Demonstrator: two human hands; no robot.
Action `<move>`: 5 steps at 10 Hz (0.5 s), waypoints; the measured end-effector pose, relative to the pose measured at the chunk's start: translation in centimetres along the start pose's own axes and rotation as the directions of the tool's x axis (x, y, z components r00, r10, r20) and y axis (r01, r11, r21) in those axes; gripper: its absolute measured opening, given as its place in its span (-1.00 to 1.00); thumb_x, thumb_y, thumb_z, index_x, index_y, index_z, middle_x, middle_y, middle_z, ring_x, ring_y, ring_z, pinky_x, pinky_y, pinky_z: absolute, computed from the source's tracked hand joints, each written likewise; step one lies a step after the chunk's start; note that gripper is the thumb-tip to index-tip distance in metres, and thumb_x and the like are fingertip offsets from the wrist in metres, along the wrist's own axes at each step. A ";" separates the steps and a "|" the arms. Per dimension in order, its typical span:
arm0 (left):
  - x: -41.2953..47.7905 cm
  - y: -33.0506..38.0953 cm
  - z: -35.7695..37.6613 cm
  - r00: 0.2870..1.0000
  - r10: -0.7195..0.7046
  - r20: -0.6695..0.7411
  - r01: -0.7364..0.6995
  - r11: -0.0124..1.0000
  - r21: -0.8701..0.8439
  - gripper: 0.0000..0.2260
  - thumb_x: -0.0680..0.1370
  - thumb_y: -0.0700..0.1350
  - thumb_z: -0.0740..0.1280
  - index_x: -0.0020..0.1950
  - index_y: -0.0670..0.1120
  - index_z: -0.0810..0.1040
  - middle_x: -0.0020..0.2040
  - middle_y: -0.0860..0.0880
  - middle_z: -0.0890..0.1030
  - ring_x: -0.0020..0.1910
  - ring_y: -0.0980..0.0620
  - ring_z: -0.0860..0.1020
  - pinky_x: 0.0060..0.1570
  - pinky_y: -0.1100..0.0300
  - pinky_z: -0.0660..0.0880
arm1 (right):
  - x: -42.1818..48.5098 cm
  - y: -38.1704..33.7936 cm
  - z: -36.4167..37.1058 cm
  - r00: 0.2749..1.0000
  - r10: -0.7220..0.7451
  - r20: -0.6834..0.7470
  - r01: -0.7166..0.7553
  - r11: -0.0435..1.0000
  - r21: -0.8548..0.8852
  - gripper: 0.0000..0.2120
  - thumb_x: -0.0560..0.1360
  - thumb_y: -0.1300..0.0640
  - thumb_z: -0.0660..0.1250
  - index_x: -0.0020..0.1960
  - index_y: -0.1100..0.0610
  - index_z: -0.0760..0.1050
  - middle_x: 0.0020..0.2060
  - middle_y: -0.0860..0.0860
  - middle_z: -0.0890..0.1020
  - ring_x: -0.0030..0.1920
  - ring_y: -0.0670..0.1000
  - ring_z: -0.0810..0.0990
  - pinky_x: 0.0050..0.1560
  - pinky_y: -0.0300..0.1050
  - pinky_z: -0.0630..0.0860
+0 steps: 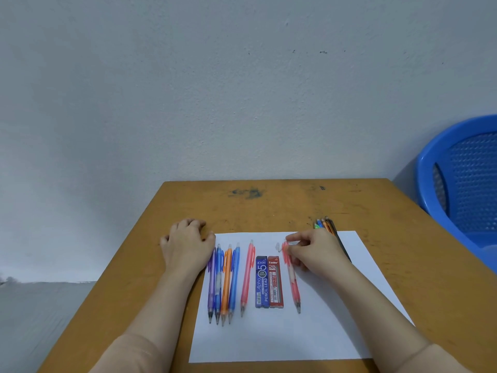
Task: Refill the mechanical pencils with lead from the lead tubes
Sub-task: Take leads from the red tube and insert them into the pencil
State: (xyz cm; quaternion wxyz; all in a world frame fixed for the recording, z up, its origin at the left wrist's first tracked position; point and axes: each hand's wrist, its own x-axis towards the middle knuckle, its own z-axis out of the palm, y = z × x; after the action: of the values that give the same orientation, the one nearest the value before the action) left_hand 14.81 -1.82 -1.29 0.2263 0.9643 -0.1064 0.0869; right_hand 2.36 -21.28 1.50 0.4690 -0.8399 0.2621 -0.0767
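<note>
My hands are well apart, one at each far corner of the white paper (309, 337), which I use as my work mat so that thin leads show up against it. My left hand (188, 246) rests on the paper's far left corner with the fingers loosely curled on the table (269, 205). It holds nothing, and I judge it is there to pin the sheet. My right hand (317, 249) is over the far right part of the paper, thumb and forefinger pinching the top end of the pink pencil (293, 284), which lies flat with its tip toward me. A small clear cap (278, 246) lies on the paper just beside that top end, so I take it this pencil is the one being opened or closed; the blur hides which. At the paper's middle lie the blue lead tube (262, 282) and the red lead tube (275, 282), touching side by side and within easy reach of either hand. Just left of them is a second pink pencil (247, 275), and along the paper's left edge a row of four pencils (223, 286), tips toward me, probably queued for filling. Off the paper's far right corner, partly behind my right hand, lies a bundle of pencils (326, 226), perhaps finished ones. A blue plastic chair (457, 184) stands beyond the table.
</note>
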 end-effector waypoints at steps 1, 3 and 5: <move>-0.1 0.1 -0.1 1.000 0.001 0.000 -0.001 1.000 0.000 -0.62 0.57 0.12 0.21 0.35 0.04 0.43 0.37 0.02 0.41 0.38 0.04 0.28 0.35 -0.04 0.17 | 0.0 0.0 -0.2 1.000 0.015 0.007 -0.015 0.998 0.056 -0.78 0.51 0.17 0.35 0.15 0.14 0.58 -0.38 0.02 0.61 -0.46 -0.10 0.52 -0.37 -0.28 0.45; -0.1 0.0 0.0 1.000 0.002 -0.002 -0.002 1.000 0.003 -0.62 0.57 0.12 0.20 0.35 0.04 0.43 0.36 0.03 0.41 0.37 0.05 0.28 0.35 -0.03 0.16 | -0.9 -0.8 -1.2 0.997 -0.081 0.017 0.078 0.986 0.149 -0.83 0.50 0.21 0.36 0.08 0.11 0.61 -0.37 -0.02 0.57 -0.37 -0.06 0.55 -0.30 -0.19 0.46; 0.0 0.0 0.2 1.000 0.005 -0.003 -0.005 1.000 -0.001 -0.63 0.57 0.12 0.21 0.35 0.05 0.43 0.36 0.03 0.41 0.37 0.05 0.28 0.35 -0.04 0.17 | -2.5 -1.7 -1.3 0.968 -0.225 0.114 0.215 0.973 0.088 -0.84 0.48 0.12 0.40 0.06 0.01 0.62 -0.25 -0.09 0.62 -0.32 -0.23 0.55 -0.37 -0.37 0.42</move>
State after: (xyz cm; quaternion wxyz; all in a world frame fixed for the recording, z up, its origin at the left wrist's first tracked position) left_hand 14.88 -1.86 -1.44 0.2268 0.9638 -0.1084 0.0888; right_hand 0.41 -20.28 3.95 0.5041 -0.8487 0.1349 -0.0862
